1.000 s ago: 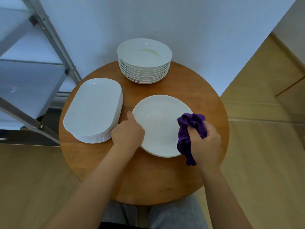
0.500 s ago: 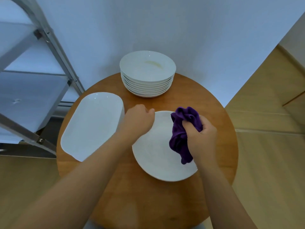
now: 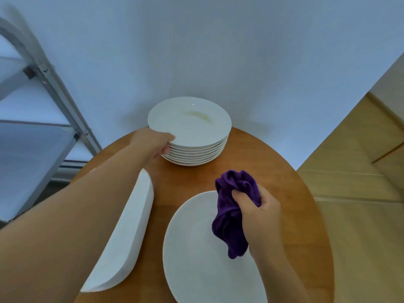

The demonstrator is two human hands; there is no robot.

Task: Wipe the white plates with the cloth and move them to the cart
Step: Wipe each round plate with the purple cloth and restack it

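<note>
The left hand (image 3: 156,142) has its fingers curled on the left rim of the top plate (image 3: 189,121) of the round stack (image 3: 194,154) at the far side of the table (image 3: 273,171). The right hand (image 3: 260,213) grips the bunched purple cloth (image 3: 231,217) over the near single plate (image 3: 207,248). There's a yellowish smear on that top plate, so it probably gets wiped next. Best bet: lift it straight up, thumb on top, so the plates below don't shift. The cart (image 3: 50,88) sits off to the left.
</note>
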